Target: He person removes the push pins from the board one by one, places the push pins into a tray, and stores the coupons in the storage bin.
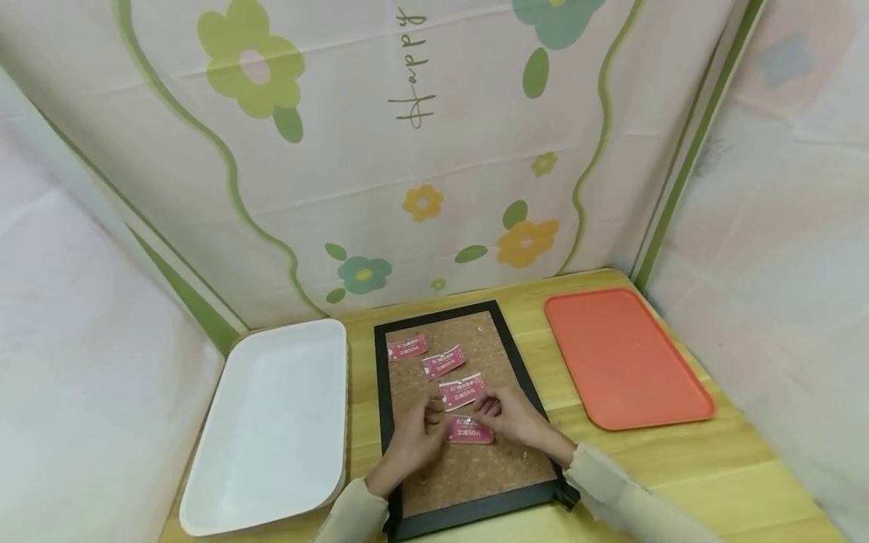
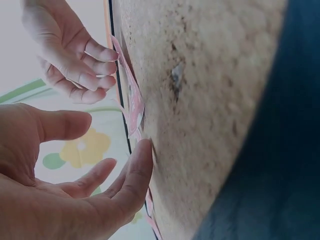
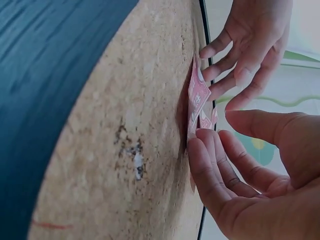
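A black-framed corkboard (image 1: 502, 471) lies on the table with a slanting column of pink printed coupons on it. My left hand (image 1: 414, 436) is at the left edge of the nearest coupon (image 1: 470, 433); its fingertips (image 2: 142, 155) touch down beside the paper, with the thumb held apart. At that coupon's upper right is my right hand (image 1: 514, 415). Its fingertips (image 3: 197, 150) rest at the coupon's edge, thumb standing away. The coupon lifts slightly off the cork in both wrist views. Above it are a second coupon (image 1: 462, 391), a third (image 1: 443, 363) and one farthest up (image 1: 407, 348).
A deep white tray (image 1: 271, 422) stands left of the board, and a flat orange tray (image 1: 631, 358) lies to the right. Small shiny bits dot the cork. Printed fabric walls (image 1: 353, 173) enclose the wooden table (image 1: 740, 467) at the back and sides.
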### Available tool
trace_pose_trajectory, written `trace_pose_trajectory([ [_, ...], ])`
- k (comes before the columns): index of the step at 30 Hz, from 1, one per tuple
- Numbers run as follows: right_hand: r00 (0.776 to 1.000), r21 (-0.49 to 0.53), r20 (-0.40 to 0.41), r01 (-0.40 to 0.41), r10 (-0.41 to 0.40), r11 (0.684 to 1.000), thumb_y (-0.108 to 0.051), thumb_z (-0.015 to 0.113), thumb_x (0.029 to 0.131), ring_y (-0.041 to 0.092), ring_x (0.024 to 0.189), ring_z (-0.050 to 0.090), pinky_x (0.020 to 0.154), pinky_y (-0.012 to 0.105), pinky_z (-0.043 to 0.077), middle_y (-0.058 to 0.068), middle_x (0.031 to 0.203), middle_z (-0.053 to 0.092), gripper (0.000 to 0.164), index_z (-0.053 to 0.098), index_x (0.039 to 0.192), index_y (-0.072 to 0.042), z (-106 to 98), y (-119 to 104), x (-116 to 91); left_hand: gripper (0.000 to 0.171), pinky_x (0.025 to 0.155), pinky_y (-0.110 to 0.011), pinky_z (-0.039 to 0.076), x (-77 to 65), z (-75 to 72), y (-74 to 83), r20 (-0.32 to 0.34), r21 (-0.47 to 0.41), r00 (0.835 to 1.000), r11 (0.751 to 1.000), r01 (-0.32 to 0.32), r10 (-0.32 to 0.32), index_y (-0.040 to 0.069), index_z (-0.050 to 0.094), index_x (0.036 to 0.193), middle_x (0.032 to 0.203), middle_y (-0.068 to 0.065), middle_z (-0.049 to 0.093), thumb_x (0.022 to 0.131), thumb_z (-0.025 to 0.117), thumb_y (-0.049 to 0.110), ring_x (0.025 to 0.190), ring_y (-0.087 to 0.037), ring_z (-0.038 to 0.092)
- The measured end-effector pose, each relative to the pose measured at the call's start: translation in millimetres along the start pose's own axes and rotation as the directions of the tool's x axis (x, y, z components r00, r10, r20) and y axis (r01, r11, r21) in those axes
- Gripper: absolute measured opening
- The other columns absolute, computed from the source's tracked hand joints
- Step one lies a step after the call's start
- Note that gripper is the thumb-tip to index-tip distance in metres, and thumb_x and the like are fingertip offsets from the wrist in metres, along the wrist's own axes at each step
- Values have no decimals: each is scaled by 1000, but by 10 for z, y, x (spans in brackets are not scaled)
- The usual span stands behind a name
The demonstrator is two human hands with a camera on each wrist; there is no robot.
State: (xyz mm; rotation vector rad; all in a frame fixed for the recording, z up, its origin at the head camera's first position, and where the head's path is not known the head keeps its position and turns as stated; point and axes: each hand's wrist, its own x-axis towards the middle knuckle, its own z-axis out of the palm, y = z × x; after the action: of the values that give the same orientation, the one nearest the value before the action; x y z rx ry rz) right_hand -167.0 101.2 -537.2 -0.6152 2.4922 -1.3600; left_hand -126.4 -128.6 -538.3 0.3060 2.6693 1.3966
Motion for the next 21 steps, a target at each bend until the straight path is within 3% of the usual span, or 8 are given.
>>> trace_pose_trajectory([
  [8,1000,-15,8,-24,24,1000,-13,75,95,9,74,65,65,20,53,4,85,73,7,75,94,-6,31,43,-8,36,84,-34,60,21,18,15,48,-17,999,1000,26,-25,0,58,136,120,-20,68,102,65,11,105,-26,68],
  [21,995,-49,-10,-99,99,994,-14,72,96,7,73,62,62,20,51,1,84,72,9,79,94,-8,88,38,16,36,80,-26,57,48,30,29,97,-20,994,999,48,-46,0,59,138,118,-16,68,105,61,14,104,-24,66],
])
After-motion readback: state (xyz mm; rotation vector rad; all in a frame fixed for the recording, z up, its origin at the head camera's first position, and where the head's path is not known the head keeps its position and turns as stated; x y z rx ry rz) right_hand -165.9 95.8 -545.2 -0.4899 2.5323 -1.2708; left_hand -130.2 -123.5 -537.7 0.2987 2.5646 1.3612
